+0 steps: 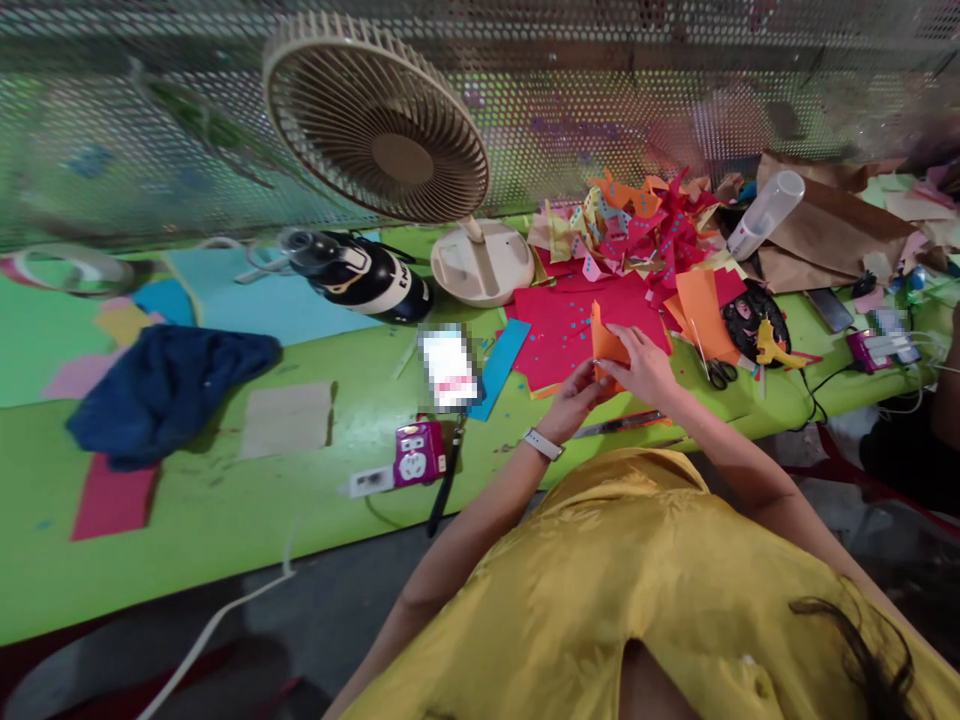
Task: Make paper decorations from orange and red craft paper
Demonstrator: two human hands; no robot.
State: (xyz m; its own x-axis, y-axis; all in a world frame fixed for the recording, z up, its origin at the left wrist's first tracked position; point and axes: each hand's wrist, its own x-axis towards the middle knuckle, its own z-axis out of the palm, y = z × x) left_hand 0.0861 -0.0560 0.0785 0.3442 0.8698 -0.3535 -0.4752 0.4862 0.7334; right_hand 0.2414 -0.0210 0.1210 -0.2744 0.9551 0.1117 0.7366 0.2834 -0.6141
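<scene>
Paper piece (609, 346), small, bright orange, seemingly folded, is pinched between both hands, over the near right part of the large red paper sheet (551, 345). Left hand (576, 396) grips its lower edge; right hand (646, 362) has fingertips on its upper side, thumb low. Exact fold hidden by fingers.

Progress, judged: piece looks partway shaped, one narrow tip upright. Heap of crumpled, cut red, orange and dotted yellow paper strips (660, 225) lies beyond the red sheet, so much cutting looks done. Flat orange paper sheets (705, 308) right of the red sheet look unworked; count unclear. Black-handled scissors (708, 367) lie unheld on the green desk (206, 510), right of the red sheet. Flat blue paper strip (501, 372) sits just left of it. Small blue flecks dot its surface.
</scene>
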